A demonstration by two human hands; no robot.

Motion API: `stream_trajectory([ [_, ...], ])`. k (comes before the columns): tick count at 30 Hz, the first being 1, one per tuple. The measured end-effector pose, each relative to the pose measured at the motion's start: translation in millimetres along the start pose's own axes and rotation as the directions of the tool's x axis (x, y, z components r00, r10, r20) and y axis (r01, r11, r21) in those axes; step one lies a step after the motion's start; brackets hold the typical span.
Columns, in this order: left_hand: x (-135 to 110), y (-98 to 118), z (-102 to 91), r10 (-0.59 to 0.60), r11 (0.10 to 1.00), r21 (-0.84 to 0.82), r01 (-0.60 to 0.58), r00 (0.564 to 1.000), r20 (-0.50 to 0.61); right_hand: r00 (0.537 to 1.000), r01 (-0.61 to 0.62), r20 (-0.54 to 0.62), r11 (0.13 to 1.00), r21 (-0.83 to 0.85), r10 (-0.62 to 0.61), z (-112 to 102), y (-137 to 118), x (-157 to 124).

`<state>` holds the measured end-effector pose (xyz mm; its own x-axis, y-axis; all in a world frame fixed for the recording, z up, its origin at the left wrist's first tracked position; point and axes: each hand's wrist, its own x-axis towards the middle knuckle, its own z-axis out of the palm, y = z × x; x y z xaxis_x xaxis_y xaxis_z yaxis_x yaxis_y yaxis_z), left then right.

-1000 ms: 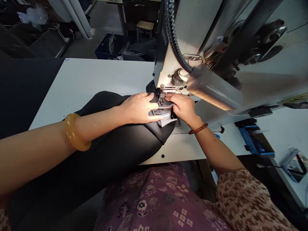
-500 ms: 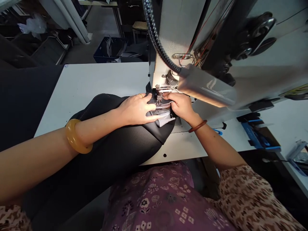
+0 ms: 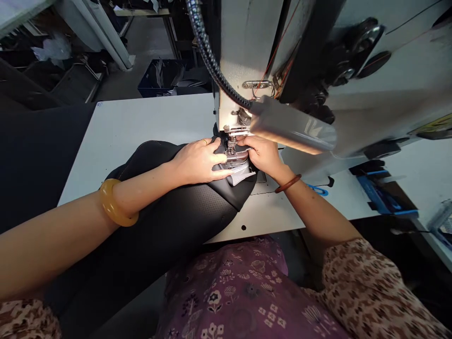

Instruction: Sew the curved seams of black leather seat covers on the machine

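In the head view two bare hands work at one sewing machine (image 3: 235,61). The left hand (image 3: 197,162) lies palm down with its fingers spread, resting on one black cover piece (image 3: 180,216). The right hand (image 3: 265,154) is narrowed, thumb and fingers drawn together at the edge of that piece, just beside the one presser foot (image 3: 231,145) — it seems to pinch the edge, though its fingertips are partly hidden.

The cover piece is large, smooth and leather-like, with a soft sheen, one visible patch of tiny perforations (image 3: 212,205) and a seam curving along its far edge. It lies on the white table (image 3: 151,117), its upper end bunched around the presser foot and the rest hanging over the near edge beside the person's lap. One pale grey flap (image 3: 243,175) sticks out below the foot, between the hands.

The arms carry two bracelets: a thick amber bangle (image 3: 112,202) on the left, a thin brown one (image 3: 288,183) on the right. One ring (image 3: 205,141) circles a left finger. One lamp (image 3: 293,126) on one flexible neck (image 3: 208,59) lights the foot from just above the right hand. Beyond the table stands one dark blue bin (image 3: 148,85) holding scraps; one blue tray (image 3: 384,194) sits well to the right.
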<state>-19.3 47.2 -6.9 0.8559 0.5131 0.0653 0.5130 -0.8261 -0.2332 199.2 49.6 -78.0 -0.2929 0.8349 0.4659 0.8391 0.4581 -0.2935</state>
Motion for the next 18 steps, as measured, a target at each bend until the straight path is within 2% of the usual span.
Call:
stream_trajectory([
  [18, 0.2, 0.3, 1.0, -0.028, 0.999, -0.024, 0.028, 1.0, 0.012, 0.997, -0.059, -0.041, 0.996, 0.06, 0.061, 0.3, -5.0, 0.8],
])
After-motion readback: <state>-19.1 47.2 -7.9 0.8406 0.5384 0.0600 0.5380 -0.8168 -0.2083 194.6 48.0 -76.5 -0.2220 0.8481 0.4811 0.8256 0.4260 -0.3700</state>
